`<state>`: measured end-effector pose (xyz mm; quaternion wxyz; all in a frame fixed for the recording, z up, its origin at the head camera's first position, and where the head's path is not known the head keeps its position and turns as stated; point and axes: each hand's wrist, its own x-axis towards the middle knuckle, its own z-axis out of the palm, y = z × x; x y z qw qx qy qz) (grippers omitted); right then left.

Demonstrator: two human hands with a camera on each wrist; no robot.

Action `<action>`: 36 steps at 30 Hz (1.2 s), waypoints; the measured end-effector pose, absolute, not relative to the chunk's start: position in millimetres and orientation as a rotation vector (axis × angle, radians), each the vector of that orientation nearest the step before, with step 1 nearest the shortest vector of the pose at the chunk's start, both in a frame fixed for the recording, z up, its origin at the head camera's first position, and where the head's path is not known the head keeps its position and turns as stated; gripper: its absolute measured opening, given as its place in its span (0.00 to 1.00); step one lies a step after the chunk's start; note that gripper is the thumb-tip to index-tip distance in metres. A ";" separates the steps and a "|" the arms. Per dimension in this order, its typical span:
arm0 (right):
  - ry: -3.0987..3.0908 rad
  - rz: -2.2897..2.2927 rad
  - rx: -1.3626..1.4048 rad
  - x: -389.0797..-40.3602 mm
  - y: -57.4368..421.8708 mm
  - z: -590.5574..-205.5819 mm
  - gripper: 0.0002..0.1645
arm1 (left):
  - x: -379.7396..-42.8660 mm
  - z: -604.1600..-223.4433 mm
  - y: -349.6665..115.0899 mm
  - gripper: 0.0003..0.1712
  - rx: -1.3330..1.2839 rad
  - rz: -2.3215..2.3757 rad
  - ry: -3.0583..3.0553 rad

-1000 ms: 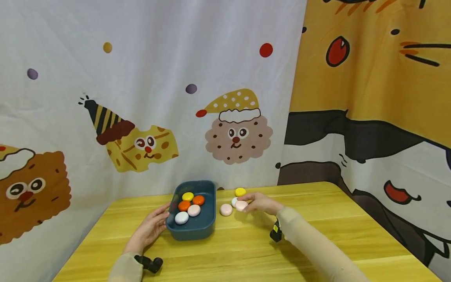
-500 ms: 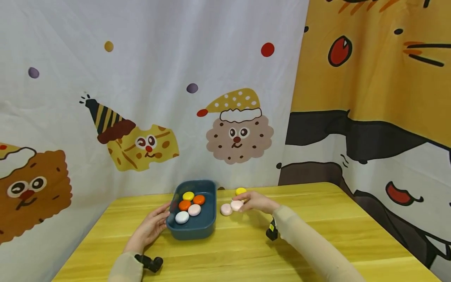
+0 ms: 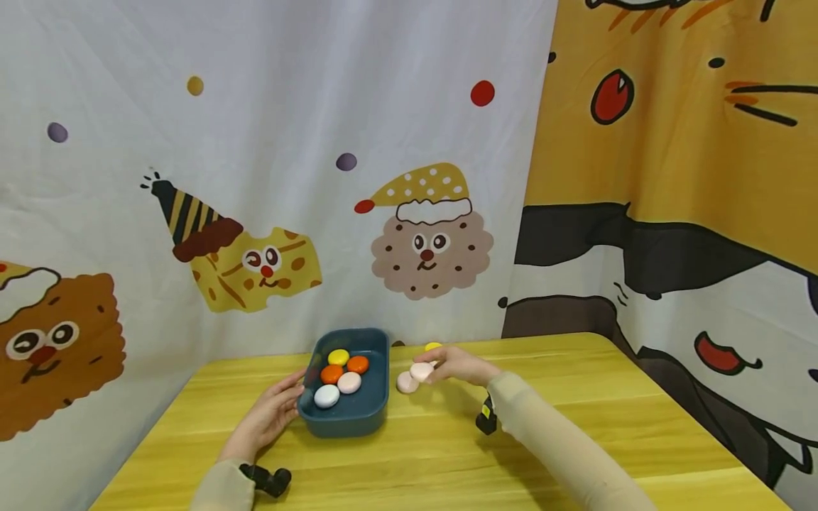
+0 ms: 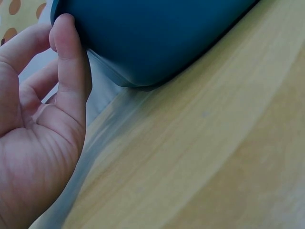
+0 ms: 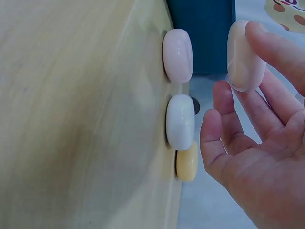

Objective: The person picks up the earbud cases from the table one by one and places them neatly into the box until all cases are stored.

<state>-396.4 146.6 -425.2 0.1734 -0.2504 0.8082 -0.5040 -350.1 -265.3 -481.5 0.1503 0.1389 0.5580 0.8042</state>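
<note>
My right hand (image 3: 463,365) pinches a pale pink, glossy rounded disc (image 5: 242,62) between thumb and fingers, raised off the table. Under it in the head view lies another pale pink disc (image 3: 406,383), beside the blue bin (image 3: 345,426). A white disc (image 5: 180,122) and a yellow disc (image 5: 188,161) rest on the table close to the right hand; in the head view the hand hides the white one. My left hand (image 3: 265,420) touches the bin's left wall, thumb and fingers fairly straight. Inside the bin lie a yellow disc (image 3: 339,358), two orange, one pink and one white.
The wooden table (image 3: 377,475) ends at a white printed curtain (image 3: 268,142) behind the bin. A yellow curtain (image 3: 690,163) hangs at the right. Each wrist carries a small black camera (image 3: 271,482).
The right hand has moved left toward the bin with the pink disc, which now partly overlaps the other pink disc in the head view. The left hand stays at the bin.
</note>
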 end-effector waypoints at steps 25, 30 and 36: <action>2.249 -1.375 -0.757 -400.8 130.5 -410.3 0.32 | -349.7 -481.4 -260.7 0.35 0.358 2.317 1.598; 2.307 -1.339 -0.773 -399.7 123.0 -405.4 0.32 | -350.6 -481.6 -260.9 0.34 0.324 2.334 1.624; 2.339 -1.295 -0.795 -397.1 111.2 -397.3 0.30 | -350.5 -480.6 -263.2 0.37 0.346 2.310 1.620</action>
